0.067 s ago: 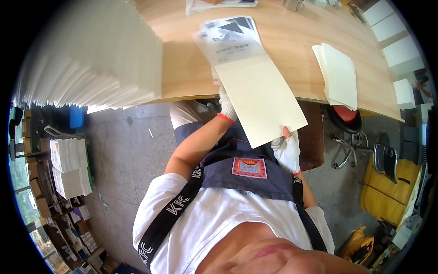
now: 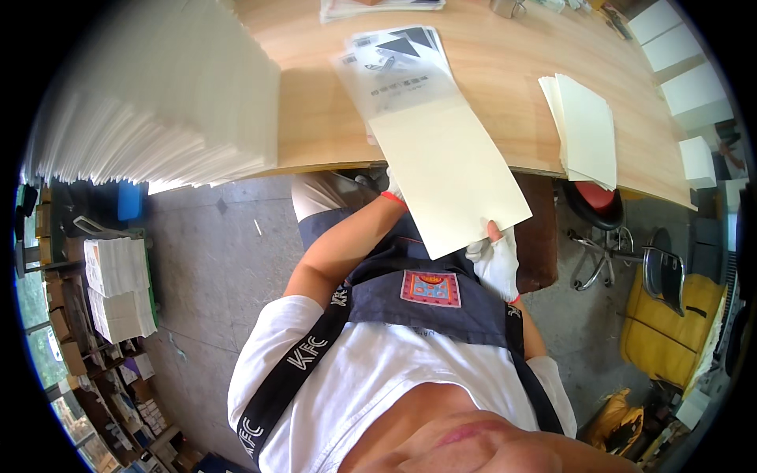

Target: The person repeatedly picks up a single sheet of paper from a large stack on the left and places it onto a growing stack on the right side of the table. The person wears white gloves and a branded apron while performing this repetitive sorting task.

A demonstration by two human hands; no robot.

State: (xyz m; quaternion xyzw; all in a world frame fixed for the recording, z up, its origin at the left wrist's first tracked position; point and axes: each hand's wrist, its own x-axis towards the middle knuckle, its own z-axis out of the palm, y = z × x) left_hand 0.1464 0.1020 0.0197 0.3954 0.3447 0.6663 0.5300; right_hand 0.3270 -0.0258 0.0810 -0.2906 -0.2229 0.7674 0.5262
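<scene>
A cream paper sheet or thin pad [image 2: 453, 173] slants over the near edge of the table. Its far end meets a translucent plastic bag [image 2: 406, 87] with dark printing, and seems to lie inside it. My right hand [image 2: 498, 264], in a white glove with the thumb tip bare, grips the sheet's near right corner, thumb on top. Under the sheet's left edge is my left hand [image 2: 396, 186], also gloved; its fingers are hidden by the paper. More printed bags [image 2: 430, 35] lie beneath the first one on the table.
A tall stack of white paper [image 2: 158, 102] fills the table's left side. To the right, a small pile of cream sheets [image 2: 587, 134] overhangs the table edge. A stool with a red seat [image 2: 595, 197] stands under that side. Bundled paper [image 2: 118, 288] sits on the floor at left.
My left hand has slid down toward me and further under the sheet, so less of its glove shows. The sheet and my right hand have barely shifted.
</scene>
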